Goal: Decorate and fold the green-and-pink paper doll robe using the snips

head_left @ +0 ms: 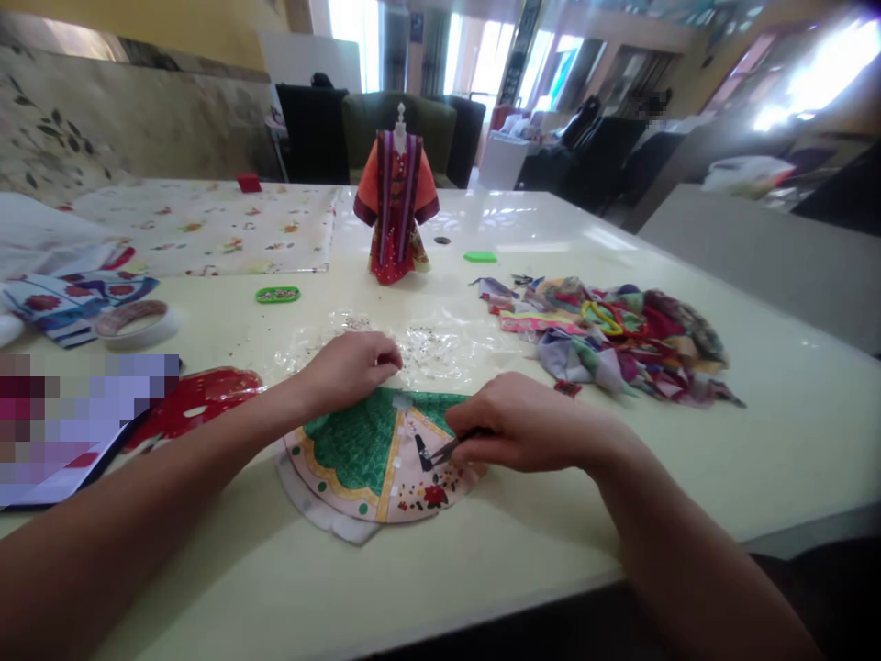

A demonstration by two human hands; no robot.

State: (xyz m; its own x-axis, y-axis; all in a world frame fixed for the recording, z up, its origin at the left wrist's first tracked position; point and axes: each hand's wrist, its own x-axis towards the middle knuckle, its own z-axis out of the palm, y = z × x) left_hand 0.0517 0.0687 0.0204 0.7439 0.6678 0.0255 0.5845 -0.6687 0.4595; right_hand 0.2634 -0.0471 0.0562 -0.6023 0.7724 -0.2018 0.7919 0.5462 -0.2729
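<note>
A half-round fabric piece (352, 452) lies in front of me, green with a scalloped yellow edge on the left and cream with red flowers on the right. White material (330, 519) shows beneath its lower left edge. My right hand (516, 427) grips dark tweezers (458, 442), whose tips point at a small black patch (422, 453) on the cream part. Whether the tips touch it, I cannot tell. My left hand (354, 367) is by the top edge of the fabric, fingers curled and pinched; anything in them is hidden. Behind it, tiny beads lie scattered on clear film (427, 349).
A doll form in an orange-red robe (395, 202) stands at the back. A heap of cloth scraps (619, 335) lies right. To the left are a tape roll (136, 323), a green bead tray (277, 295), red cloth (213, 399) and a blurred tablet-like object (148, 395).
</note>
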